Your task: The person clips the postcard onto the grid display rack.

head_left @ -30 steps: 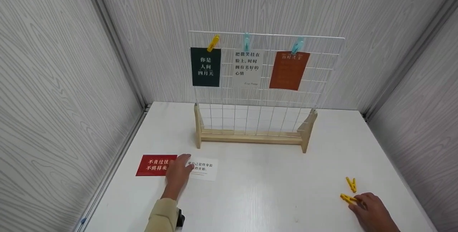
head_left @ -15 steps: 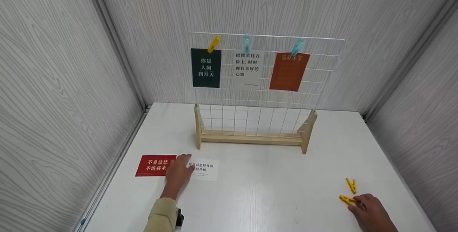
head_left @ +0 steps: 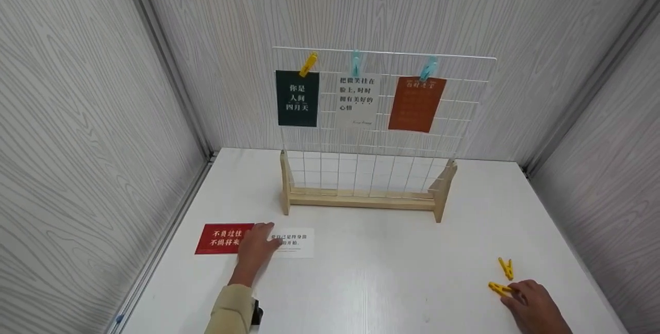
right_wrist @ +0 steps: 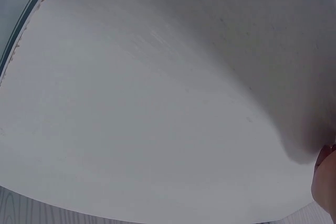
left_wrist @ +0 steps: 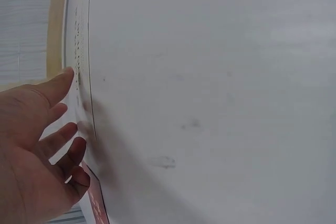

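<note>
Grey wood-grain panels [head_left: 330, 4] stand behind and on both sides of the white surface [head_left: 381, 272] that I am watching from my remote station. Working outward from the fingers, I see the right hand [head_left: 533, 303] low at the right, its thumb and forefinger pinching the near end of a yellow clip [head_left: 498, 288] just above or against the surface; I cannot tell which. Just beyond it lies a second yellow clip [head_left: 507, 269], apart from the fingers. On the other side, the left hand [head_left: 257, 250] is released: my left wrist view shows its fingers loosely bent and spread, gripping nothing. Its thumb lies over the left part of a white card [head_left: 299, 244] with dark writing, while the hand covers the right end of a red card [head_left: 221, 238] with white writing; whether it presses on either one, I can't tell. Both cards lie flat, side by side. Below that hand I see a beige sleeve [head_left: 232, 307]. Farther out, a white wire grid [head_left: 392, 53] stands upright in a wooden base [head_left: 361, 201]. On it hang three cards from left to right: a dark green card [head_left: 297, 115] under a tilted yellow peg [head_left: 308, 65], a pale card [head_left: 356, 115] under an upright light-blue peg [head_left: 356, 64], and a slanting orange card [head_left: 416, 110] under a tilted light-blue peg [head_left: 428, 68].
</note>
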Tool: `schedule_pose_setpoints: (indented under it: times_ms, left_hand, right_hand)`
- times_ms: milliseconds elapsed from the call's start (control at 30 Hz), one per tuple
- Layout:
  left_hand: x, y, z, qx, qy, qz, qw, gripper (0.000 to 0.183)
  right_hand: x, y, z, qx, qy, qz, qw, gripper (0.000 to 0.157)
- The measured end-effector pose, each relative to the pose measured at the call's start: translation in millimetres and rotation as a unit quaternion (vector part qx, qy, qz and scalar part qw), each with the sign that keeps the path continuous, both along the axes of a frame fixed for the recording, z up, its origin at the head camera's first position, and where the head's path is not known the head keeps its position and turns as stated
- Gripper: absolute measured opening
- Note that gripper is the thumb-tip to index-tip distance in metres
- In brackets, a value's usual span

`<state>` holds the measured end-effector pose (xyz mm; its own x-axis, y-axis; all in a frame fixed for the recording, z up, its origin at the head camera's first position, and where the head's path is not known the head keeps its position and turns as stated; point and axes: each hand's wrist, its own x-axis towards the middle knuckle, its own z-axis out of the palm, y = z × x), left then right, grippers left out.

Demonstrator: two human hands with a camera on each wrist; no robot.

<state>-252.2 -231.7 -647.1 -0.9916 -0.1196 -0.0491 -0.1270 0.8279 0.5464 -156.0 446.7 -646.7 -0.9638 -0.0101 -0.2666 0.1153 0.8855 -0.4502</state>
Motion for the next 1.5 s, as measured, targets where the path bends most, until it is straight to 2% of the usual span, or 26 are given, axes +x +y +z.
schedule_pose_setpoints:
  times_ms: [333,567,800,1133,1300,1500]
  left_hand:
    - [-1.8,-0.5,-0.5,-0.051,-0.02,-0.006,0.9985,0.069]
    - [-3.3,-3.3,-1.9,-0.025,-0.026,-0.003,0.9993,0.067]
    - [-4.9,-2.8,-2.9,-0.024,-0.021,0.003,0.9995,0.065]
    - [-7.5,-0.6,-2.5,-0.021,-0.034,0.017,0.9991,0.059]
    - [-7.7,1.1,-1.6,-0.024,-0.032,0.006,0.9992,0.064]
    - [-9.0,1.1,-2.9,-0.036,-0.026,-0.004,0.999,0.062]
  right_hand:
    - [-2.7,4.4,-1.4,-0.013,-0.021,0.003,1.0,0.079]
    - [-2.5,1.4,-2.3,-0.012,-0.008,0.001,1.0,0.077]
    - [0.1,0.3,-5.5,0.006,0.041,0.026,0.999,0.065]
    - [0.0,-1.1,-3.7,0.001,0.03,0.016,0.999,0.071]
    - [0.6,-1.3,-3.0,0.003,0.03,0.01,0.999,0.072]
    - [0.5,-0.8,-4.2,-0.003,0.03,0.009,1.0,0.072]
